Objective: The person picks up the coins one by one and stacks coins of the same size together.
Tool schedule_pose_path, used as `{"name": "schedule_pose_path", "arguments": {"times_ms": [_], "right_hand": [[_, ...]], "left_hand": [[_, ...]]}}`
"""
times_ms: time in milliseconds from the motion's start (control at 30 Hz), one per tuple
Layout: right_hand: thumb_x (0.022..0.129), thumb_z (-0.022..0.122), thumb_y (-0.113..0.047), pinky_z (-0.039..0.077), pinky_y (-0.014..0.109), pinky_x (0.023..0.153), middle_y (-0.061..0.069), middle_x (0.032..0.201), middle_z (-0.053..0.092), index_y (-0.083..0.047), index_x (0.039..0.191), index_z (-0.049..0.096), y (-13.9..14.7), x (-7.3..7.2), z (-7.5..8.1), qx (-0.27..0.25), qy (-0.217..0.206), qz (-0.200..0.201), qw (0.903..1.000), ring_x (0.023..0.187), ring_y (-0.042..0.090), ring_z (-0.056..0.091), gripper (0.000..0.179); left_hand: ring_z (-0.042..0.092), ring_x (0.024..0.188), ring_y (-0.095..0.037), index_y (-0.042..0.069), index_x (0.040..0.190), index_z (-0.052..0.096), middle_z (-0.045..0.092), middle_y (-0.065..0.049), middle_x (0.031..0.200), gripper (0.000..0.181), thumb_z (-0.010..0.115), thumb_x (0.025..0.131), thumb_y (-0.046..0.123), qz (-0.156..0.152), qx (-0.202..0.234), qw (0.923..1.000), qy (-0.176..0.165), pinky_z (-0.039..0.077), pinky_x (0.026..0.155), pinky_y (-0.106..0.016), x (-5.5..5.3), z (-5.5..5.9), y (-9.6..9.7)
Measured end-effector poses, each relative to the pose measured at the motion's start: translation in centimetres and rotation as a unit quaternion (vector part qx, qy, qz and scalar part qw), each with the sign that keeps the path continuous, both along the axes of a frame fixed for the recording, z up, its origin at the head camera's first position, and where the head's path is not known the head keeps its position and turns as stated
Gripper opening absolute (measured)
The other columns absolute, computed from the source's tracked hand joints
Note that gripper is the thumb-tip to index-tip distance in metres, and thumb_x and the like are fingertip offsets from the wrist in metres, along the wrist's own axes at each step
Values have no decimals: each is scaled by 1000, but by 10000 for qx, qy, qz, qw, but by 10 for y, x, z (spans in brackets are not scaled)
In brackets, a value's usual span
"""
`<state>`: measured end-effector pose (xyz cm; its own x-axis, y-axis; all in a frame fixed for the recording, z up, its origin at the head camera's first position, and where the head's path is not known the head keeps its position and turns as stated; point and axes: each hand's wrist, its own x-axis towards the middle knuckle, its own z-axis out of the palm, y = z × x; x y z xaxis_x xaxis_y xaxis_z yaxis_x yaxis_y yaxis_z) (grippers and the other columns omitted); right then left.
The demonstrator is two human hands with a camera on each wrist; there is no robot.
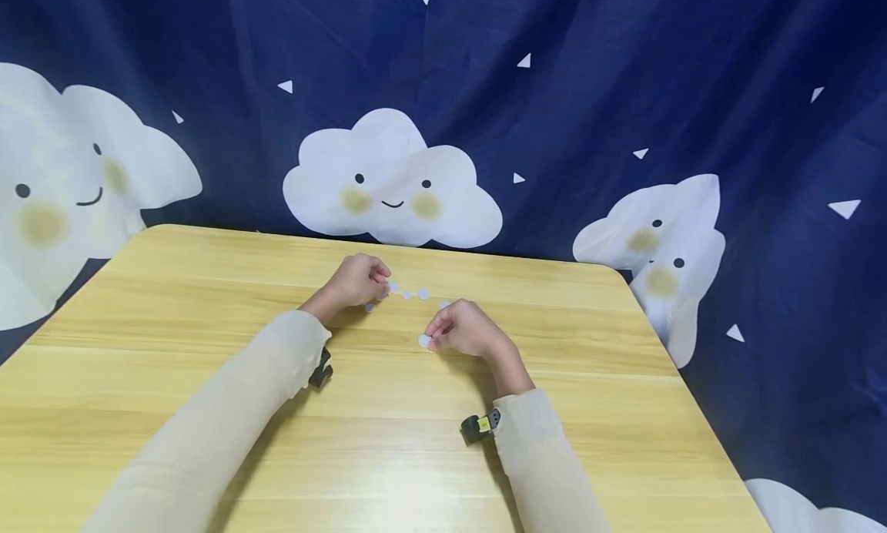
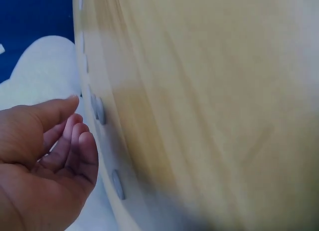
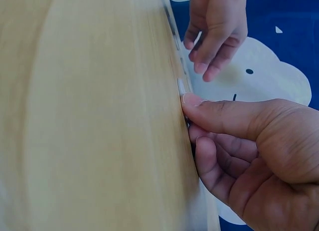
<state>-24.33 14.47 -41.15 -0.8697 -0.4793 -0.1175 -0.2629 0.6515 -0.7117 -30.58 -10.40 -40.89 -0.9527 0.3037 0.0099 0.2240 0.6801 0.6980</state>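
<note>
Several small, flat, pale discs lie in a loose arc on the wooden table. One disc point(image 1: 423, 294) lies between the hands, with a smaller disc point(image 1: 406, 295) beside it. My left hand point(image 1: 356, 279) is over the arc's left end, its fingers loosely bent and nothing between them. In the left wrist view, a disc point(image 2: 117, 184) rests on the table below those fingertips. My right hand point(image 1: 468, 329) pinches a larger white disc point(image 1: 425, 340) by its edge, low over the tabletop. Another disc point(image 1: 444, 305) is partly hidden behind this hand.
The light wooden table point(image 1: 388, 433) reaches back to a dark blue curtain point(image 1: 443, 71) printed with smiling clouds. A small black device point(image 1: 480, 425) is worn on the right wrist, and another black device point(image 1: 322, 369) on the left wrist.
</note>
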Motion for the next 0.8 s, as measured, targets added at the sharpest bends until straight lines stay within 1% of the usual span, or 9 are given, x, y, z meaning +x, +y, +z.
{"name": "schedule_pose_path", "arguments": {"times_ms": [133, 333, 433, 800], "right_hand": [[83, 85, -5, 54, 26, 74, -4, 80, 73, -8, 89, 79, -1, 0, 0, 3, 13, 20, 10000, 77, 11, 66, 9], [83, 85, -5, 54, 26, 74, -4, 80, 73, -9, 89, 79, -1, -1, -2, 17, 36, 1, 10000, 77, 11, 67, 9], [83, 85, -5, 54, 27, 73, -3, 80, 73, -9, 88, 79, -1, -1, -2, -29, 6, -11, 10000, 77, 12, 67, 9], [82, 85, -4, 53, 26, 72, -3, 79, 73, -8, 88, 79, 0, -1, -3, -52, -13, -44, 10000, 75, 11, 66, 9]], "left_hand": [[64, 98, -25, -3, 116, 70, 70, -11, 102, 26, 74, 93, 9, -63, 10, 9999, -150, 51, 92, -38, -6, -1, -1], [61, 100, -24, -1, 117, 70, 68, -11, 106, 29, 77, 92, 12, -37, 82, 9989, -453, 51, 93, -37, -15, -6, -3], [61, 100, -24, -1, 117, 70, 68, -11, 106, 30, 78, 91, 13, -52, 47, 9988, -477, 50, 94, -38, -18, -7, -3], [59, 98, -24, 0, 114, 71, 67, -10, 105, 29, 80, 89, 11, -124, -81, 9982, -583, 48, 94, -38, -21, -5, 2]]}}
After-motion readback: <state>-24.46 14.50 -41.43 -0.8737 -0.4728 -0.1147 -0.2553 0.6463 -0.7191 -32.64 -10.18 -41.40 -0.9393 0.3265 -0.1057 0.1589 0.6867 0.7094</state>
